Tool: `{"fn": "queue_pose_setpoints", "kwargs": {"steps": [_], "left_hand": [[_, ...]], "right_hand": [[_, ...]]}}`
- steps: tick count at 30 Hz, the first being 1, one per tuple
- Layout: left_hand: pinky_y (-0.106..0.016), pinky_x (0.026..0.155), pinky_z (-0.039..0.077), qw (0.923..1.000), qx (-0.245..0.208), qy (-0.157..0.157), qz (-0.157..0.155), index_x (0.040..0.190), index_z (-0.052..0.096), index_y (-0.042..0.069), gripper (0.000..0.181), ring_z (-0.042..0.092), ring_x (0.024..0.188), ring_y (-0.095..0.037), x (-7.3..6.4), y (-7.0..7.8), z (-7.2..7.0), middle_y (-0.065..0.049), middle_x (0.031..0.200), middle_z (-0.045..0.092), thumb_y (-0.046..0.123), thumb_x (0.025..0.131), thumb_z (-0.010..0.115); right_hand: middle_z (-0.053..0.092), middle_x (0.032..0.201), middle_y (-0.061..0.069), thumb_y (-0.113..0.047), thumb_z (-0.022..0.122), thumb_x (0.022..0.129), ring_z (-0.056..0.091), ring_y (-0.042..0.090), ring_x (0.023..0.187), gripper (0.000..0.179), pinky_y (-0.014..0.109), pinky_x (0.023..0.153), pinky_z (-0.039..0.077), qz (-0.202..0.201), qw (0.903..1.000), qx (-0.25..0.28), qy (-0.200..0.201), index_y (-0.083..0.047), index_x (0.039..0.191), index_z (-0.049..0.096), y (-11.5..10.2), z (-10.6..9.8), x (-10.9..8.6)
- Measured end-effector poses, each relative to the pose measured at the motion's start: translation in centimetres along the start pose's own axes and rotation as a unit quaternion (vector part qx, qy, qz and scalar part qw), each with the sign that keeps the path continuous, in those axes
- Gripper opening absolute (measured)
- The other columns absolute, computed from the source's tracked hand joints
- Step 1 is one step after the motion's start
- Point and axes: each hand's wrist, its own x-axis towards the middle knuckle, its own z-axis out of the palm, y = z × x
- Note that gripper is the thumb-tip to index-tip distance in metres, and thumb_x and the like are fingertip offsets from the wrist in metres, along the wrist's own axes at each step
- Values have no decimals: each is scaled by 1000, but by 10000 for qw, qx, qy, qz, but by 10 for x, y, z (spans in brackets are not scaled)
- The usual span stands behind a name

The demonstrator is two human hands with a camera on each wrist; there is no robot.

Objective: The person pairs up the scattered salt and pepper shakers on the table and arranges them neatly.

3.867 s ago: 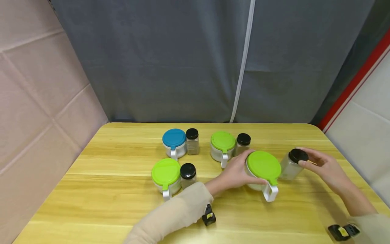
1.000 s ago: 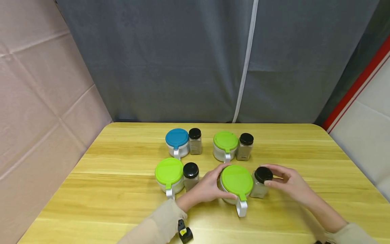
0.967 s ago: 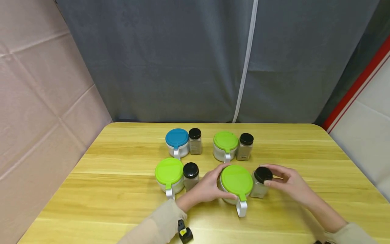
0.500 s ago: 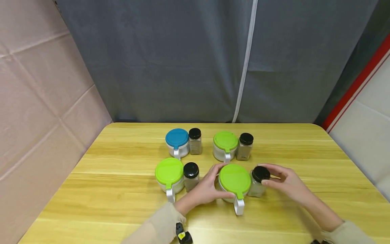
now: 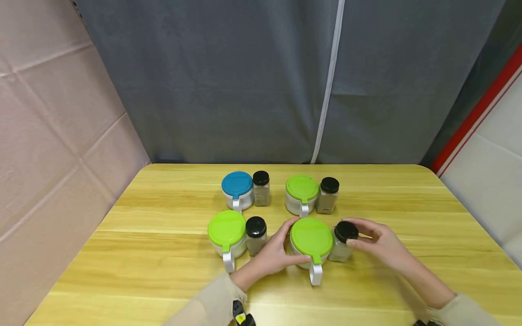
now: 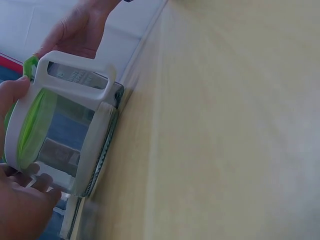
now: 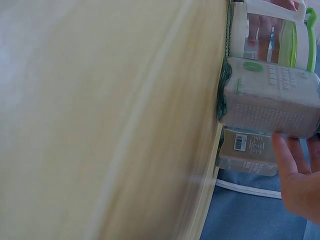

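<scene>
My left hand grips a seasoning jar with a green lid and white handle from its left side, thumb near the handle. The left wrist view shows this jar's clear body. Just to its right, my right hand holds a square spice bottle with a black cap between thumb and fingers around the cap. Printed text covers the bottle's side in the right wrist view. Both containers stand upright on the table, side by side with hardly any gap.
Behind stand a blue-lidded jar with a spice bottle, and a green-lidded jar with another bottle. Front left, another green-lidded jar stands beside a bottle. A grey curtain hangs behind the wooden table.
Both hands have brought the green-lidded jar and the spice bottle leftward across the table, and nearer the front, from the right. Over the last second they shift slightly left and back.
</scene>
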Motion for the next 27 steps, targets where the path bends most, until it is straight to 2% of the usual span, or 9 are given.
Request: {"fn": "queue_pose_setpoints", "kwargs": {"steps": [3,7,12,17,23,27], "left_hand": [[-43,100,21,10000,-21,11,-3,138,23,13,84,32,121,-18,3,-12,1,-3,131,38,20,72,74],[-44,100,21,9999,-129,17,-21,138,23,14,84,30,122,-18,2,-14,1,-2,132,37,22,72,74],[-44,100,20,9998,-197,23,-53,138,23,14,84,30,122,-18,2,-13,1,-2,132,37,23,72,74],[-45,100,19,9998,-197,31,-55,139,21,13,85,28,123,-19,1,-12,2,-3,133,35,23,73,73],[-47,100,19,9999,-51,71,-129,141,16,16,89,23,126,-21,-2,-5,3,-4,140,23,30,73,72],[-48,99,20,9998,150,109,-26,142,13,18,91,21,126,-22,-3,1,3,-2,143,17,35,74,70]], "right_hand": [[57,110,-7,-1,62,80,53,6,100,45,27,73,49,80,10000,3,37,12,119,45,0,1,0],[57,111,-7,-2,63,80,53,6,99,45,27,73,49,139,9998,-54,116,10,120,46,0,3,1],[56,111,-4,-3,64,79,53,6,99,45,26,73,49,133,9996,-159,194,8,119,48,0,4,1],[56,111,5,-5,65,79,53,6,98,45,26,73,49,147,9993,-278,190,7,119,48,-1,5,1],[50,114,20,-4,64,80,54,8,98,46,26,77,47,104,9996,-257,113,8,120,46,-1,5,0],[47,116,23,-5,64,80,54,8,98,46,26,77,47,76,9994,-322,95,6,121,46,-1,4,-1]]}}
